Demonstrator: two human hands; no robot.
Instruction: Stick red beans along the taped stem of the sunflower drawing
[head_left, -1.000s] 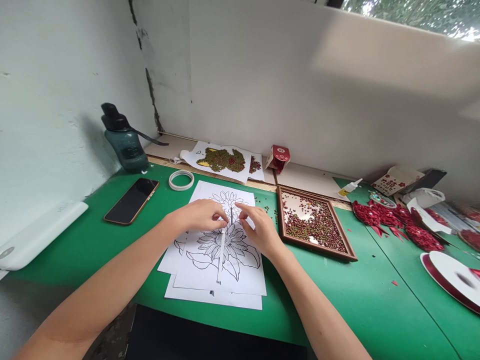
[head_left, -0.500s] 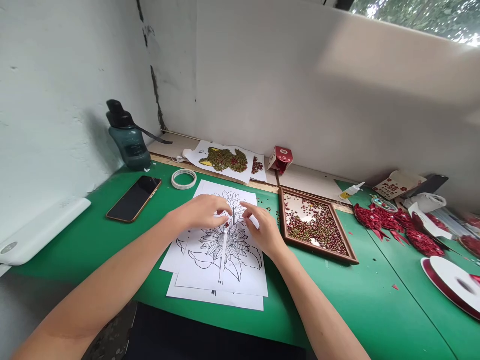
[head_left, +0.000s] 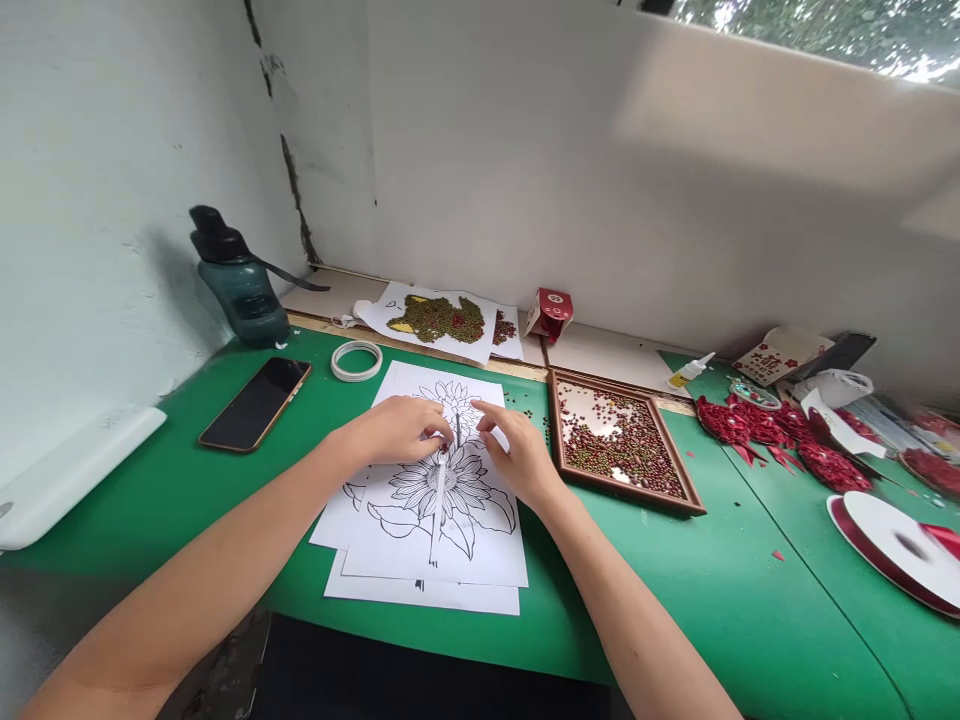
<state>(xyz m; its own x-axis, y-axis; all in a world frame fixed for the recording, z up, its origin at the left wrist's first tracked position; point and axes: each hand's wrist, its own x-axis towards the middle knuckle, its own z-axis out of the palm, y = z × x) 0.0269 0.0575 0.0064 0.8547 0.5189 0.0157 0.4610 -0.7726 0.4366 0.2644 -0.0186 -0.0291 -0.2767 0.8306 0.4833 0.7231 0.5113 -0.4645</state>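
Note:
A white sheet with a black line drawing of sunflowers (head_left: 480, 545) lies on top of other sheets on the green table. A narrow white strip (head_left: 438, 510) runs down the lower flower and stem. At its upper end sits a small dark red bean (head_left: 443, 449). My left hand (head_left: 401, 430) rests on the drawing, its fingers curled and pinched together just above that bean; what they hold, if anything, is hidden. To the right, my right hand (head_left: 519, 450) hovers by the upper flower, thumb and forefinger apart and nothing visible between them.
A brown frame of mixed beans (head_left: 619, 445) stands right of the sheets, with loose beans beside it. Leftward are a tape roll (head_left: 356, 361), a phone (head_left: 256, 404) and a bottle (head_left: 240, 290). Behind lies a bean picture (head_left: 439, 322); a ribbon spool (head_left: 900, 550) is far right.
The whole view has shifted slightly left. My right hand's fingertips have drawn a little away from my left hand, which stays pinched near the bean.

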